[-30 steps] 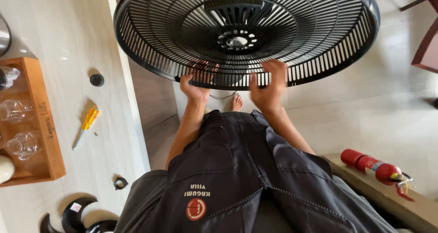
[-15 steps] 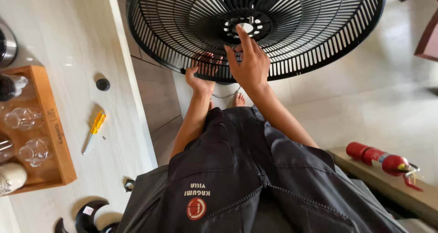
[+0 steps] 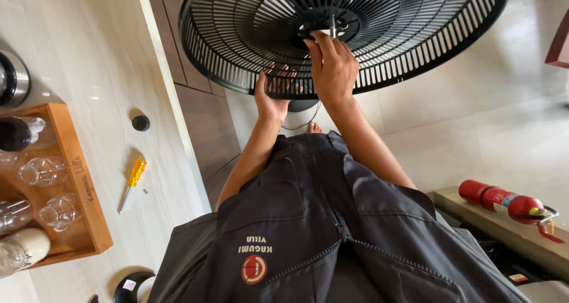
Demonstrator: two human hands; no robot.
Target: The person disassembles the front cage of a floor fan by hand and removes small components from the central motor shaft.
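Head view: fingers [image 3: 323, 45] at grille [image 3: 237, 60] hub.

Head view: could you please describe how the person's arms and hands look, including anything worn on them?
Both forearms are bare; no sleeves, gloves, watch or rings show. The left hand and right hand are uncovered. A dark grey zipped garment with a round red emblem lies below the arms.

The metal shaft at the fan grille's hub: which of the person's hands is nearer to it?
Right. The right hand has its fingertips at the shaft; the left hand grips the grille at its lower rim, farther away.
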